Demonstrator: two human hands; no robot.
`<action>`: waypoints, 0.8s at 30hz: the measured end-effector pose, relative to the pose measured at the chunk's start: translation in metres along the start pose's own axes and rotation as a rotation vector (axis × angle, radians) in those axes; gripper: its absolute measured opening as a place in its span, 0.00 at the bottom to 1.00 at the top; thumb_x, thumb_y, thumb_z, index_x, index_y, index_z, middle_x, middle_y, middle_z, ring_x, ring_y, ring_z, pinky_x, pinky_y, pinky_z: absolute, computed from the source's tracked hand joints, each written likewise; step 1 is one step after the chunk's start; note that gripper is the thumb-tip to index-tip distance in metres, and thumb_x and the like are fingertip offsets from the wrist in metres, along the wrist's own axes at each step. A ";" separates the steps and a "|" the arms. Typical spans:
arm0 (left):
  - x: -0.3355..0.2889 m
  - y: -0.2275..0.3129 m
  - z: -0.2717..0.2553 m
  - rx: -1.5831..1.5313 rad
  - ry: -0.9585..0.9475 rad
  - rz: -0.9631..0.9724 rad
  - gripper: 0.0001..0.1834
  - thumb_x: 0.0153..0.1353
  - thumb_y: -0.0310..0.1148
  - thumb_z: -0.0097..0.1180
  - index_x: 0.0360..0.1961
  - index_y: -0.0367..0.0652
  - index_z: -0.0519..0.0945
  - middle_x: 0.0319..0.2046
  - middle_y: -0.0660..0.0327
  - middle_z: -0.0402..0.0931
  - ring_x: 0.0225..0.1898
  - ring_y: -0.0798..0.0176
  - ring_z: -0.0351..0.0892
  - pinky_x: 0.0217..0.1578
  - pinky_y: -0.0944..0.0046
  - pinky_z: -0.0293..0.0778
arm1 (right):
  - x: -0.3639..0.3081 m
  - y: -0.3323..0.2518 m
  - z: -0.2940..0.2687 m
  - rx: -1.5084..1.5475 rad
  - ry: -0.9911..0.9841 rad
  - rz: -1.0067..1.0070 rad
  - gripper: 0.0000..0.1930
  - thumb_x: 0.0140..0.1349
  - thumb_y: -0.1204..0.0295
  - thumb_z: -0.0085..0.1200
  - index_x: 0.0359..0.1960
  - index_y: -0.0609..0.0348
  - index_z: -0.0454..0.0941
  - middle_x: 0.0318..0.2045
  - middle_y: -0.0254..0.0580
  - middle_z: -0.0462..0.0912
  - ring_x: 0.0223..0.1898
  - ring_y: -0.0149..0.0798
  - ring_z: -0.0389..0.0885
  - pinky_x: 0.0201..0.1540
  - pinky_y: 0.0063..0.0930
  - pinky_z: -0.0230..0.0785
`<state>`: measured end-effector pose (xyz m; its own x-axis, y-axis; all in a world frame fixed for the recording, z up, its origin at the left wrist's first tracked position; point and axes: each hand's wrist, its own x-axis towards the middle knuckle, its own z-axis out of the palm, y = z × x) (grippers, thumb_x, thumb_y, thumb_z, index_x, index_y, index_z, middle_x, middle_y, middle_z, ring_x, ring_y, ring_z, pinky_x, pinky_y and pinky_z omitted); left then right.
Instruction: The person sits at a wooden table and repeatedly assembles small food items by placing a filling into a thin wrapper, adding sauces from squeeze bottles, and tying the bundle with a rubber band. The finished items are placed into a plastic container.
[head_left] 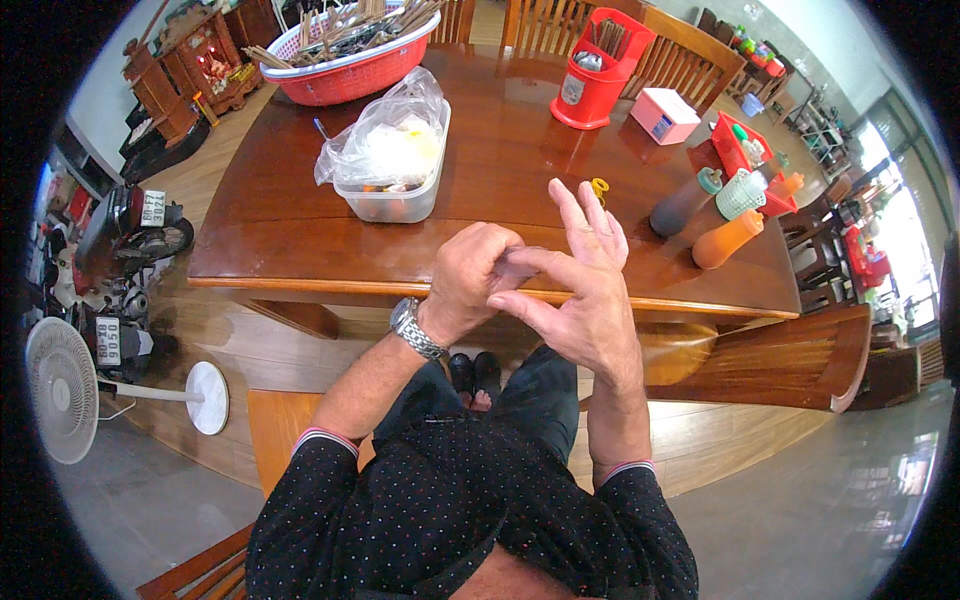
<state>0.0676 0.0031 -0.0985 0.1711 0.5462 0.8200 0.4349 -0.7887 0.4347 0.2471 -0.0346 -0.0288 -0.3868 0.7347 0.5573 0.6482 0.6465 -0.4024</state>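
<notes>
My left hand (468, 272), with a silver watch (417, 327) on its wrist, is curled into a fist over the table's front edge. Whether anything is inside it is hidden. My right hand (590, 290) meets it from the right: its index finger reaches into the left fist and its thumb tip touches it, with a gap between the two. The other right fingers are spread upward. Just past them lies a small yellow loop (600, 188), like a rubber band. Beyond my left hand sits a clear plastic tub (400, 205) with a plastic bag (400, 125) on top.
On the wooden table (500, 180) stand a red basket of chopsticks and cutlery (345, 85), a red utensil holder (590, 85), a pink box (665, 115) and sauce bottles (728, 240). Wooden chairs (770, 355) surround it. A white fan (65, 390) and motorbikes (125, 240) are at left.
</notes>
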 end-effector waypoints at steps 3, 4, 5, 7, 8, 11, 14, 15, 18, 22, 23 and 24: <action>0.000 0.002 0.000 -0.029 0.029 -0.046 0.15 0.54 0.33 0.73 0.39 0.43 0.81 0.32 0.55 0.81 0.32 0.50 0.82 0.32 0.55 0.77 | 0.001 0.001 -0.001 -0.052 0.044 -0.045 0.22 0.47 0.50 0.78 0.41 0.44 0.91 0.77 0.54 0.62 0.79 0.65 0.52 0.76 0.65 0.40; 0.001 0.003 -0.001 -0.036 0.029 -0.060 0.14 0.54 0.33 0.73 0.38 0.43 0.81 0.32 0.55 0.81 0.32 0.50 0.82 0.32 0.55 0.78 | 0.001 0.002 -0.002 -0.077 0.056 -0.062 0.22 0.47 0.49 0.78 0.41 0.44 0.91 0.77 0.53 0.62 0.79 0.65 0.53 0.76 0.65 0.40; 0.001 0.004 -0.001 -0.044 0.026 -0.077 0.14 0.53 0.33 0.73 0.38 0.44 0.81 0.32 0.55 0.80 0.32 0.51 0.82 0.32 0.56 0.78 | 0.001 0.002 -0.002 -0.079 0.055 -0.066 0.22 0.47 0.49 0.78 0.41 0.44 0.91 0.77 0.53 0.62 0.79 0.65 0.53 0.76 0.65 0.40; 0.003 0.006 -0.002 -0.040 0.031 -0.075 0.14 0.54 0.33 0.75 0.36 0.43 0.80 0.30 0.56 0.80 0.31 0.51 0.82 0.30 0.56 0.77 | 0.001 0.001 -0.002 -0.077 0.051 -0.076 0.23 0.46 0.48 0.78 0.40 0.44 0.91 0.77 0.52 0.62 0.79 0.65 0.53 0.75 0.66 0.40; 0.004 0.006 -0.002 -0.029 0.040 -0.055 0.15 0.54 0.33 0.76 0.35 0.43 0.80 0.28 0.56 0.79 0.30 0.51 0.82 0.29 0.56 0.76 | 0.001 0.001 -0.002 -0.070 0.053 -0.077 0.23 0.46 0.47 0.78 0.40 0.44 0.91 0.77 0.52 0.62 0.79 0.64 0.52 0.75 0.66 0.40; 0.005 0.008 -0.003 -0.026 0.056 -0.051 0.16 0.55 0.34 0.77 0.34 0.43 0.79 0.26 0.56 0.78 0.28 0.52 0.81 0.27 0.56 0.76 | 0.002 -0.001 -0.001 -0.047 0.064 -0.082 0.24 0.46 0.46 0.77 0.40 0.44 0.91 0.77 0.52 0.63 0.79 0.64 0.52 0.75 0.66 0.40; 0.002 0.008 -0.004 -0.030 0.043 -0.094 0.15 0.55 0.33 0.76 0.36 0.43 0.80 0.29 0.57 0.79 0.29 0.53 0.81 0.29 0.58 0.76 | 0.002 -0.004 0.000 -0.083 0.103 -0.076 0.24 0.46 0.45 0.77 0.40 0.44 0.91 0.77 0.51 0.63 0.79 0.64 0.52 0.75 0.67 0.39; 0.002 0.007 -0.005 -0.036 0.041 -0.101 0.14 0.55 0.33 0.75 0.37 0.43 0.80 0.30 0.57 0.79 0.30 0.54 0.81 0.31 0.58 0.77 | 0.002 -0.005 0.000 -0.123 0.125 -0.070 0.24 0.46 0.45 0.76 0.40 0.44 0.91 0.77 0.51 0.63 0.79 0.64 0.52 0.75 0.68 0.38; 0.001 0.005 -0.005 -0.008 0.054 -0.072 0.15 0.56 0.33 0.75 0.37 0.43 0.80 0.30 0.57 0.79 0.29 0.54 0.80 0.30 0.59 0.77 | 0.001 -0.008 0.000 -0.188 0.141 -0.063 0.24 0.47 0.45 0.76 0.41 0.44 0.91 0.77 0.51 0.64 0.79 0.64 0.51 0.75 0.69 0.38; 0.001 0.007 -0.005 -0.001 0.055 -0.094 0.15 0.56 0.33 0.75 0.37 0.43 0.80 0.30 0.57 0.80 0.30 0.54 0.81 0.31 0.58 0.77 | 0.002 -0.012 -0.002 -0.185 0.149 -0.067 0.24 0.47 0.45 0.76 0.41 0.45 0.91 0.77 0.51 0.64 0.79 0.63 0.51 0.75 0.69 0.37; 0.001 0.007 -0.005 0.005 0.052 -0.098 0.15 0.56 0.33 0.75 0.37 0.43 0.80 0.30 0.57 0.80 0.30 0.54 0.81 0.31 0.58 0.77 | 0.003 -0.013 -0.003 -0.170 0.146 -0.066 0.24 0.47 0.45 0.76 0.41 0.45 0.91 0.77 0.51 0.64 0.79 0.63 0.51 0.75 0.69 0.37; 0.002 0.008 -0.005 0.012 0.049 -0.101 0.15 0.56 0.33 0.76 0.37 0.43 0.80 0.30 0.57 0.80 0.30 0.54 0.81 0.31 0.58 0.78 | 0.003 -0.014 -0.005 -0.156 0.143 -0.066 0.25 0.47 0.45 0.76 0.41 0.45 0.91 0.77 0.51 0.64 0.79 0.63 0.51 0.75 0.69 0.37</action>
<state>0.0667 -0.0035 -0.0919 0.0824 0.6083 0.7894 0.4580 -0.7266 0.5121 0.2399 -0.0424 -0.0183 -0.3415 0.6479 0.6808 0.7223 0.6445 -0.2510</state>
